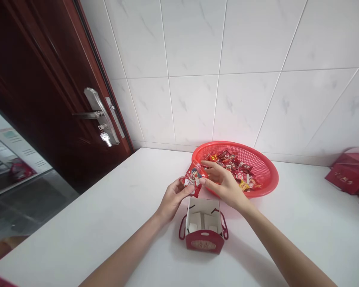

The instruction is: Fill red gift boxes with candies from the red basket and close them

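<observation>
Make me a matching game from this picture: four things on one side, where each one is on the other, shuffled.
Things:
1. packet
2. open box
3. basket
4. key

Places:
A. hanging from the door lock
B. against the tiled wall, full of sweets
C. pinched between both hands
D. on the table, just below the hands

Pairs: 1-C, 2-D, 3-B, 4-A. The left hand and right hand hold the packet above the box.

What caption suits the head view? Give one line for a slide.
Both hands, left hand and right hand, hold a red packet above an open gift box beside a candy basket.
</observation>
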The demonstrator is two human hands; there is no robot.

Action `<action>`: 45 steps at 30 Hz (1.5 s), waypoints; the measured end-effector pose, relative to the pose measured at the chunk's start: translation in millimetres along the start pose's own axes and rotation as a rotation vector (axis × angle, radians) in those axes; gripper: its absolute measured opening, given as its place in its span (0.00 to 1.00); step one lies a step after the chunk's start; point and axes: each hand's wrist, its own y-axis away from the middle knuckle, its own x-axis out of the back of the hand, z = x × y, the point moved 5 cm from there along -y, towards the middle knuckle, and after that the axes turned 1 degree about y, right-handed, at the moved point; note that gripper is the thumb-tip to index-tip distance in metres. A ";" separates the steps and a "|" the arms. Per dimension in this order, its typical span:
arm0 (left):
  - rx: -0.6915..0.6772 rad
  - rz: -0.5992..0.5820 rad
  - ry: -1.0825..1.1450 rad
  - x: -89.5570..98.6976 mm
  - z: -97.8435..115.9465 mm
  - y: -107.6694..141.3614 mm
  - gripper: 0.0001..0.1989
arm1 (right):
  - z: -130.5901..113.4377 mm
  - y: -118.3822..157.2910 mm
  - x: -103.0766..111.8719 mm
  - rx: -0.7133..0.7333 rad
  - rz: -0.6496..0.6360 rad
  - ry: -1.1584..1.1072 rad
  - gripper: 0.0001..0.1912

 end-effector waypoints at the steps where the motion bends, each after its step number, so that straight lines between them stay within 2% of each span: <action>1: -0.009 0.014 -0.016 0.9 1.4 0.5 0.23 | 1.7 0.3 -0.7 -0.041 -0.002 -0.033 0.20; 6: -0.025 0.044 -0.080 5.1 4.4 1.2 0.24 | 4.8 1.4 -0.5 -0.189 -0.022 -0.257 0.21; 10: -0.038 0.040 -0.073 6.2 4.0 2.0 0.25 | 2.7 1.4 -0.2 -0.208 -0.053 -0.334 0.22; 14: -0.033 -0.014 -0.031 1.1 3.7 4.5 0.28 | 2.8 0.7 2.7 -0.200 -0.036 -0.318 0.20; 22: -0.047 -0.026 -0.080 -1.9 4.5 6.9 0.26 | -1.1 0.8 2.5 -0.174 -0.051 -0.261 0.20; 30: -0.019 -0.017 -0.076 -1.0 -2.5 7.8 0.27 | 6.1 -0.7 2.7 -0.163 -0.036 -0.345 0.21; 35: 0.053 -0.048 -0.032 -5.9 -5.3 8.2 0.28 | 9.3 -1.3 1.8 -0.133 -0.004 -0.256 0.22; 39: 0.124 0.004 0.015 -6.4 -9.7 9.9 0.24 | 6.3 -2.2 1.5 -0.104 -0.006 -0.166 0.21; 42: 0.154 0.055 0.087 -2.6 -14.5 12.2 0.22 | 2.9 -4.0 13.6 -0.097 0.005 -0.134 0.19; 45: 0.186 0.093 0.127 2.0 -22.5 14.2 0.19 | 4.6 -7.3 46.8 -0.117 0.093 -0.030 0.18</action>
